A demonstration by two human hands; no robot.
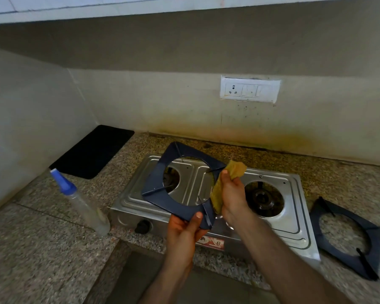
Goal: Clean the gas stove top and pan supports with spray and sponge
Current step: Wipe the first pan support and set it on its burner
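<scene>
A two-burner steel gas stove [279, 218] sits on the granite counter. My left hand [182, 235] grips the near corner of a dark blue pan support [156, 185], lifted and tilted above the stove's left burner. My right hand [233, 194] holds a yellow sponge [219, 189] folded over the support's right edge. A second dark pan support [364, 260] lies flat on the counter, right of the stove. The clear spray bottle [83, 205] with a blue nozzle stands left of the stove.
A black mat [92, 152] lies in the back left corner of the granite counter [31, 249]. A white switch and socket plate [250, 89] is on the stained wall behind the stove. The counter's front edge drops off below my arms.
</scene>
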